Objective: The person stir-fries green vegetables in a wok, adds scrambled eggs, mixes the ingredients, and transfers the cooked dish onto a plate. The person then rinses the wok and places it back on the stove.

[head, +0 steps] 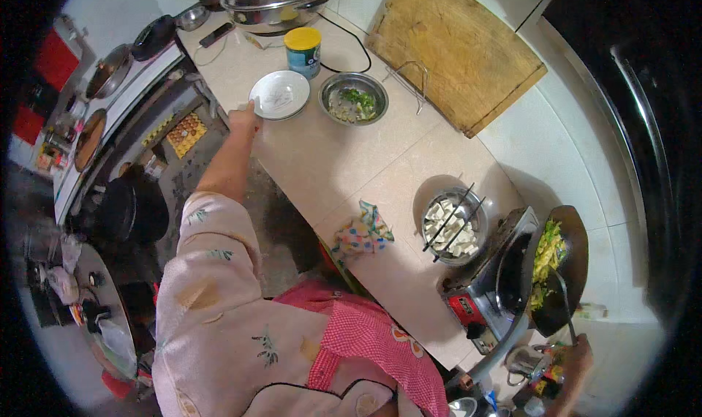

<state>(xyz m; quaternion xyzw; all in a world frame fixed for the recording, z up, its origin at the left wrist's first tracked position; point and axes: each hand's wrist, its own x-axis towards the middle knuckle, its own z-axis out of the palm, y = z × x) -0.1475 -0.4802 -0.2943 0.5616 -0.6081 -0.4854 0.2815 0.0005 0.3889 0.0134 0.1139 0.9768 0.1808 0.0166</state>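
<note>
At the upper left, my left hand (243,118) grips the near rim of a white plate (281,94) on the counter; some fingers are hidden. A metal bowl (354,99) with chopped greens and pale bits sits beside the plate. My right hand (578,355), at the lower right, holds the handle of a metal spatula (566,299). The spatula's head is among yellow and green food (548,252) in a tilted dark wok (575,263) over a gas stove (482,313). The wok's long handle (496,351) points down and left.
A metal bowl of white cubes (451,227) with chopsticks across it stands left of the stove. A patterned cloth (363,235) lies nearby. Behind are a yellow-lidded can (303,52), a steamer pot (274,3), a wire rack (419,85) and a wooden cutting board (449,49). A metal cup (527,361) is near the wok handle.
</note>
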